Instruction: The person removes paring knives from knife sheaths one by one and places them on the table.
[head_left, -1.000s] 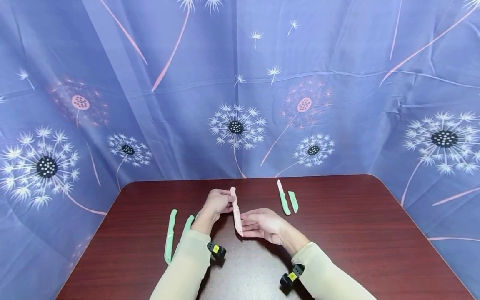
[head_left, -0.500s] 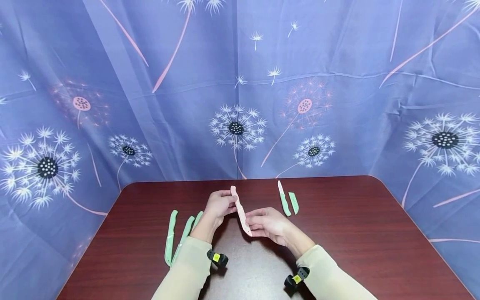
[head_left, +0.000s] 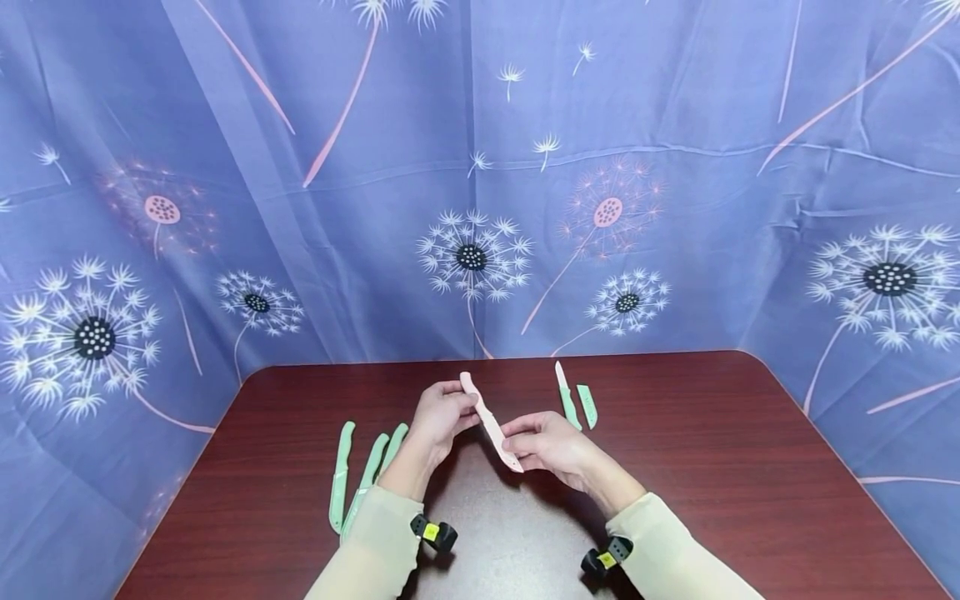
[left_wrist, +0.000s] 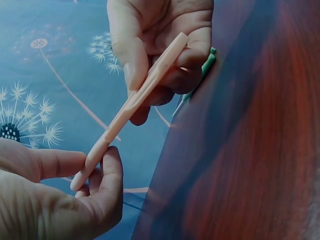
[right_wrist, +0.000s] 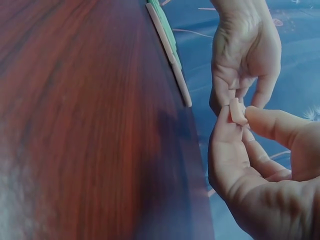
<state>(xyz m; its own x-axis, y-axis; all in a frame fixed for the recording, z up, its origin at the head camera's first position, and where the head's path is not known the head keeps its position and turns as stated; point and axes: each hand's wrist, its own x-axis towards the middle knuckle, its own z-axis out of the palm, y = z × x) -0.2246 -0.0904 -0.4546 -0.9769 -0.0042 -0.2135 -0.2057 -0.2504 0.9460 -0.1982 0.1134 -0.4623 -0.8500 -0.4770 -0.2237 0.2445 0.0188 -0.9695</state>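
Note:
A pink knife (head_left: 484,415) in a matching pink sheath (head_left: 501,443) is held above the table, slanting down to the right. My left hand (head_left: 442,417) pinches its handle between thumb and fingers. At the lower end, my right hand (head_left: 551,446) pinches the sheath, thumb on the near side. In the left wrist view the knife (left_wrist: 96,156) and sheath (left_wrist: 155,80) look joined in one line. The right wrist view shows the sheath (right_wrist: 237,112) end-on between my right thumb and fingers, so most of its length is hidden.
Several green sheathed knives (head_left: 340,479) lie on the left, partly behind my left forearm. A long pink item (right_wrist: 170,57) lies beside green ones in the right wrist view. At the back right are an unsheathed green knife (head_left: 566,396) and its green sheath (head_left: 587,406).
The sheath end has swung to the right with my right hand, so the knife slants more. My right thumb now lies across the sheath. My left hand has barely moved.

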